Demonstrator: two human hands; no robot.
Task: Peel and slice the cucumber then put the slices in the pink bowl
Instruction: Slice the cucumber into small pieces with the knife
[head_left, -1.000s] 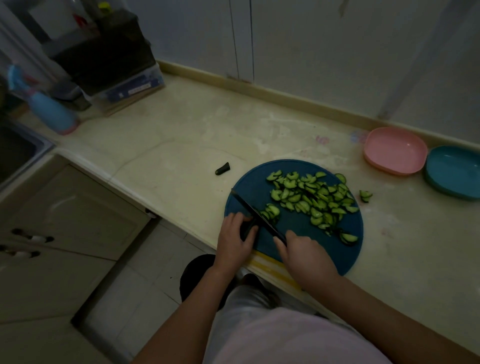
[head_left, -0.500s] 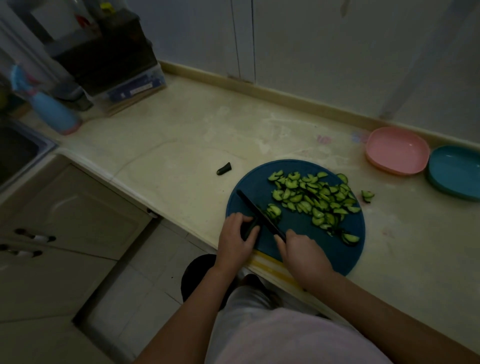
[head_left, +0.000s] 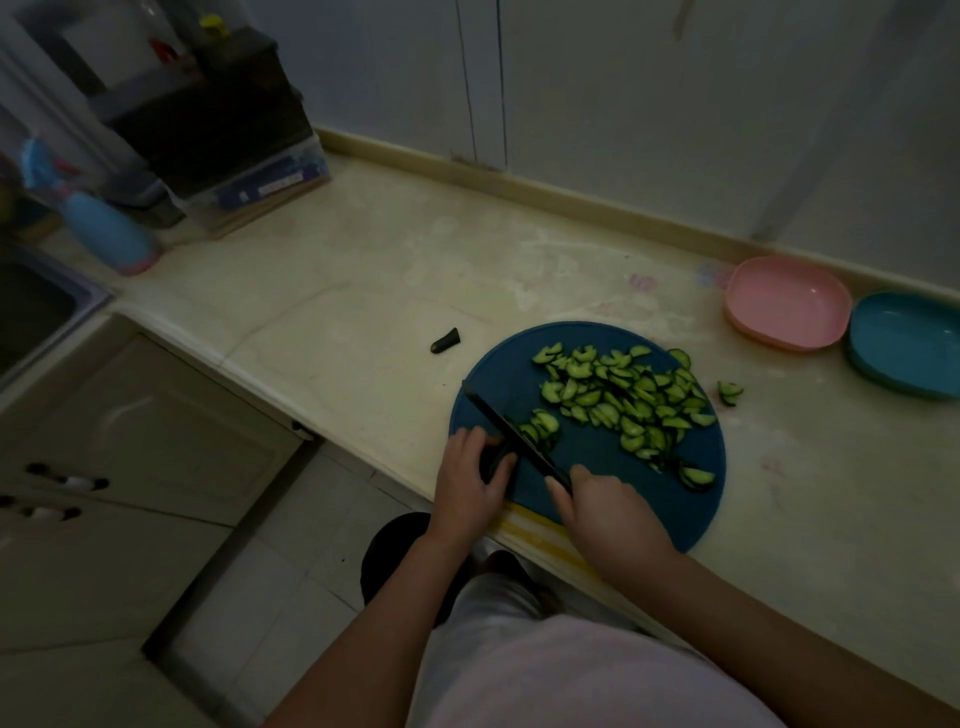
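Note:
A round blue cutting board lies at the counter's front edge with a heap of green cucumber slices on its far half. My left hand is curled over the dark remaining cucumber stub at the board's near left. My right hand grips the handle of a black knife; its blade slants across the board right beside my left fingers, with a few fresh slices against it. The empty pink bowl sits at the back right, far from both hands.
A blue bowl stands right of the pink one. A cut cucumber end lies on the counter left of the board, and two slices lie off its right side. A blue spray bottle, a dark box and a sink sit far left.
The knife blade has shifted slightly toward my left fingers along the stub. The small pile of fresh slices beside the blade has grown a little. Both hands stay in place.

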